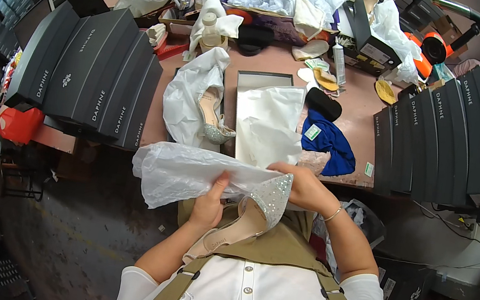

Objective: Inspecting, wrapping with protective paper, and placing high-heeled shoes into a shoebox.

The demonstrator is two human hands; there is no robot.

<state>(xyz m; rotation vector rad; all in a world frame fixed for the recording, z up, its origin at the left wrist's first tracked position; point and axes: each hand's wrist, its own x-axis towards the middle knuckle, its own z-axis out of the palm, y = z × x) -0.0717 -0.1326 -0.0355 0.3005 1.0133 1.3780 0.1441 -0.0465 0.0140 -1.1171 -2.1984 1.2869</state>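
Note:
In front of my body hangs a high-heeled shoe (273,199) with a glittery silver pointed toe and a beige insole, tilted with its toe up to the right. My right hand (303,189) is closed behind the toe, its fingers partly hidden by it. White tissue paper (178,169) spreads left from the shoe. My left hand (208,207) pinches this paper under its thumb, beside the shoe's opening; its other fingers are hidden. A matching glittery shoe (214,122) lies on crumpled tissue (190,90) on the table. Right of it, an open grey shoebox (256,80) is lined with white paper.
Dark shoeboxes stand in rows at the left (87,74) and right (456,136) of the table. A blue cloth (331,142) and black pad (323,105) lie right of the open box. Behind are a bottle (211,31) and a paper-filled box (271,25).

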